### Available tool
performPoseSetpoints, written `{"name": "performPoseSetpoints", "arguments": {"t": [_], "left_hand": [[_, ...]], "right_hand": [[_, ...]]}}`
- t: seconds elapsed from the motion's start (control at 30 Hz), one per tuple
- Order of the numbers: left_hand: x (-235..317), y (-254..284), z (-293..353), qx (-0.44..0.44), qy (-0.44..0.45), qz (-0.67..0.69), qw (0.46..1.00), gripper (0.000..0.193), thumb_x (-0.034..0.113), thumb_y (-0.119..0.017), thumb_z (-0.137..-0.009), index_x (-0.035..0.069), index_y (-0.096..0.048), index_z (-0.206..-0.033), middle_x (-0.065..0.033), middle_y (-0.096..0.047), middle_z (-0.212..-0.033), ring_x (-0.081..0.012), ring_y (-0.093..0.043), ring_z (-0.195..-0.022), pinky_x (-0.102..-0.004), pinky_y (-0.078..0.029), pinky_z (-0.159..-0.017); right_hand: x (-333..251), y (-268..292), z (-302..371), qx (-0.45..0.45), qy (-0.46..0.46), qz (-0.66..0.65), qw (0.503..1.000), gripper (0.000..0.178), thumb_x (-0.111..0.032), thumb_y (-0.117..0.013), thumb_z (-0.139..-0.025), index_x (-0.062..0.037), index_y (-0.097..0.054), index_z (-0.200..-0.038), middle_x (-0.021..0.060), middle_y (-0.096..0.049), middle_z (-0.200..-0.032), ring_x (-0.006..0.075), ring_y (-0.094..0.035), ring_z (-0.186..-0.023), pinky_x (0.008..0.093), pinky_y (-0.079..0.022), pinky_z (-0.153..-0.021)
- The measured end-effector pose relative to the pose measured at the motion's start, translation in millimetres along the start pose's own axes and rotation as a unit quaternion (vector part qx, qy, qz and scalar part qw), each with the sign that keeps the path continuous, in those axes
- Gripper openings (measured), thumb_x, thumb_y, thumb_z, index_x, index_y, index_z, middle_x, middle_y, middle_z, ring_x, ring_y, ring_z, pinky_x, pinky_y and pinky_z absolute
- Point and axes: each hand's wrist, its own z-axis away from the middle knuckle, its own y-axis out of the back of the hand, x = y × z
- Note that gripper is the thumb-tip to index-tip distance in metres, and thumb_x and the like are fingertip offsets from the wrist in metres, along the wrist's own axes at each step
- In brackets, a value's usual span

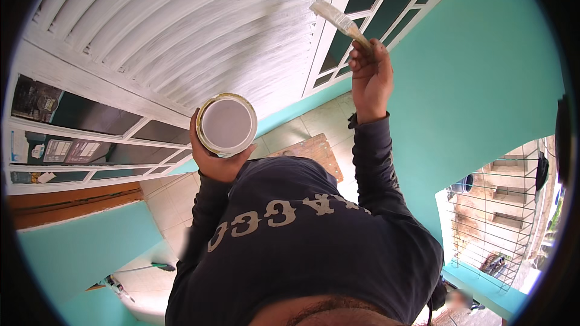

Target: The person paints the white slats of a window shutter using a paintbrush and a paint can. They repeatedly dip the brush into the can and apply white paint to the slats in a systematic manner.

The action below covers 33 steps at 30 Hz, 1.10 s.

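A round paint can point(227, 124) with pale paint inside rests in my left hand point(216, 166), whose fingers wrap round its side. My right hand point(370, 78), raised higher and to the right, is closed on the handle of a paintbrush point(338, 18). White paint coats the bristles, which point up and left toward the frame edge of a white slatted shutter point(229, 36). Whether the bristles touch that frame I cannot tell. Grey streaks show between brush marks on the slats.
White-framed window panes point(96, 121) lie left and more panes point(377, 0) upper right. A turquoise wall point(471, 78) stands to the right, with a barred opening point(495, 211) lower down. Below me are floor tiles point(290, 136) and a wooden board point(320, 154).
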Motion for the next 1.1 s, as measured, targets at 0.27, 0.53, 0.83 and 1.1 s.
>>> {"name": "performPoseSetpoints", "arguments": {"t": [0.27, 0.53, 0.83, 1.1], "left_hand": [[10, -16, 13, -0.036, 0.029, -0.050, 0.998, 0.120, 0.016, -0.095, -0.057, -0.001, -0.023, -0.151, -0.0203, -0.055, -0.136, -0.0317, -0.060, -0.123, -0.0435, -0.049, -0.104], [17, -29, 10, -0.054, 0.028, -0.042, 0.997, 0.119, 0.017, -0.096, -0.059, -0.002, -0.024, -0.151, -0.0202, -0.057, -0.134, -0.0317, -0.061, -0.122, -0.0429, -0.050, -0.102], [3, -19, 32, -0.037, 0.080, -0.069, 0.994, 0.120, 0.018, -0.096, -0.057, -0.002, -0.024, -0.151, -0.0197, -0.058, -0.134, -0.0314, -0.061, -0.121, -0.0425, -0.051, -0.102], [-1, -27, 30, -0.004, 0.068, -0.061, 0.996, 0.121, 0.015, -0.096, -0.055, -0.002, -0.024, -0.151, -0.0196, -0.059, -0.134, -0.0312, -0.062, -0.121, -0.0421, -0.051, -0.102]], "right_hand": [[1, -22, -21, -0.052, 0.308, 0.472, 0.825, 0.026, -0.003, -0.070, -0.089, -0.0015, -0.064, -0.114, 0.0145, -0.067, -0.100, 0.0261, -0.069, -0.086, 0.0351, -0.056, -0.075], [12, -42, -42, -0.148, 0.414, 0.541, 0.717, 0.034, 0.001, -0.070, -0.083, -0.0075, -0.064, -0.115, 0.0136, -0.061, -0.107, 0.0323, -0.066, -0.090, 0.0382, -0.056, -0.074], [55, -106, -23, -0.244, 0.403, 0.502, 0.725, 0.028, 0.001, -0.069, -0.079, -0.0025, -0.064, -0.106, 0.0137, -0.059, -0.095, 0.0317, -0.063, -0.083, 0.0395, -0.054, -0.070], [45, -94, -56, -0.230, 0.135, 0.260, 0.928, 0.020, -0.006, -0.067, -0.093, 0.0056, -0.066, -0.110, 0.0122, -0.072, -0.089, 0.0164, -0.070, -0.073, 0.0278, -0.056, -0.063]]}}
